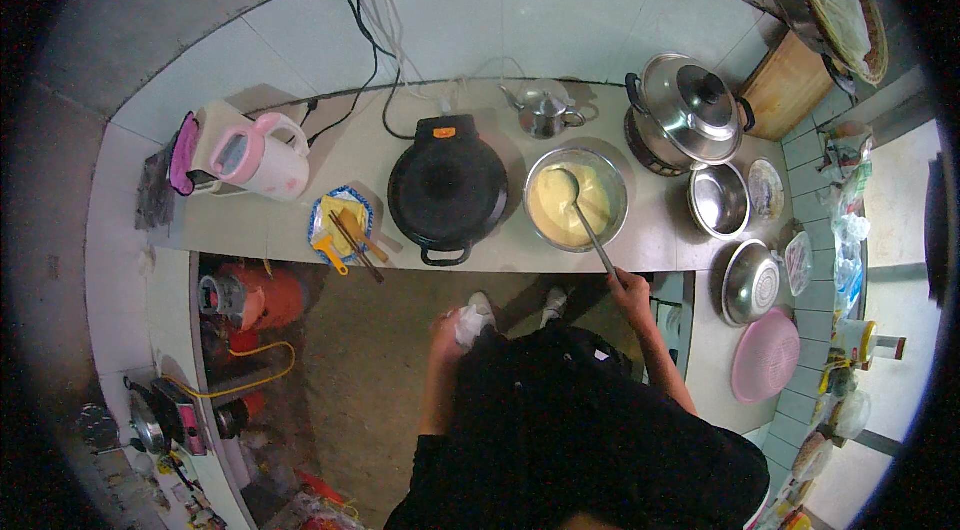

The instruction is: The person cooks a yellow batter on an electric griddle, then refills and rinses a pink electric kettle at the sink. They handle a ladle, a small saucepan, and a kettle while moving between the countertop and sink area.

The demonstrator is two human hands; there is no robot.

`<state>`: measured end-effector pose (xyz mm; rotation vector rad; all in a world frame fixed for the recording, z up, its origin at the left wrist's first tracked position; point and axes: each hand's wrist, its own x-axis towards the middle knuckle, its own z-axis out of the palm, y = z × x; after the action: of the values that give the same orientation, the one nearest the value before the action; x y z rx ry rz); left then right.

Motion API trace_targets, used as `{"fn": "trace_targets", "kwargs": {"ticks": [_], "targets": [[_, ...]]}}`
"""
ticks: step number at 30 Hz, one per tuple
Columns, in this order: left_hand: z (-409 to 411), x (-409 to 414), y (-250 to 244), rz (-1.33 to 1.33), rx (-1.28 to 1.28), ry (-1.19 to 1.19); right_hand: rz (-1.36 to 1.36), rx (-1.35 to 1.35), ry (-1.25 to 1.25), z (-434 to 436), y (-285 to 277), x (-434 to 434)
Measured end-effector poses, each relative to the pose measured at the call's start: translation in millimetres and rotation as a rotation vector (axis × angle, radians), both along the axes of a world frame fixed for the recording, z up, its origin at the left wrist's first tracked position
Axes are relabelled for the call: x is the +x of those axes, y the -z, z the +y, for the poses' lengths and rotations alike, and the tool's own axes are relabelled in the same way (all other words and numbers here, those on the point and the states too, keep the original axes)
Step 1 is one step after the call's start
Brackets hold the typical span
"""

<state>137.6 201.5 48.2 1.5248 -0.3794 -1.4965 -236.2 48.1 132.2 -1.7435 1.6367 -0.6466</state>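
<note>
My right hand [631, 297] grips the handle of a metal ladle [590, 228] at the counter's front edge. The ladle's bowl rests in pale yellow batter [555, 206] inside a stainless steel bowl [622, 177]. Down beside my body, my left hand [448, 331] holds a crumpled white cloth or tissue [472, 324]. A round black electric griddle [448, 192], its lid down and an orange light on its hinge end, sits left of the bowl. Further left, a blue-rimmed plate [343, 194] carries a yellow flat food, a wooden spatula [358, 228], a yellow-handled tool [328, 251] and chopsticks [352, 241].
Behind stand a small metal teapot [544, 108] and a lidded steel pot [686, 110]. A pink-and-white kettle [262, 157] is at left. Steel basins [750, 282] and a pink colander [766, 356] line the right counter. An orange gas cylinder [262, 297] stands below left.
</note>
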Motion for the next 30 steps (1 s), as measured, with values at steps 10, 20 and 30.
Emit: {"fn": "trace_targets", "kwargs": {"ticks": [10, 20, 30], "targets": [[-5.6, -5.1, 18.4, 0.405, 0.075, -0.343, -0.585, 0.623, 0.14, 10.4, -10.5, -16.3], [-14.0, -13.8, -2.0, 0.384, 0.059, -0.218, -0.016, 0.066, 0.098, 15.7, -46.7, -38.9], [-10.3, -11.3, 11.3, 0.536, -0.014, -0.23, 0.601, 0.023, 0.045, 1.5, -64.5, -23.8]]}}
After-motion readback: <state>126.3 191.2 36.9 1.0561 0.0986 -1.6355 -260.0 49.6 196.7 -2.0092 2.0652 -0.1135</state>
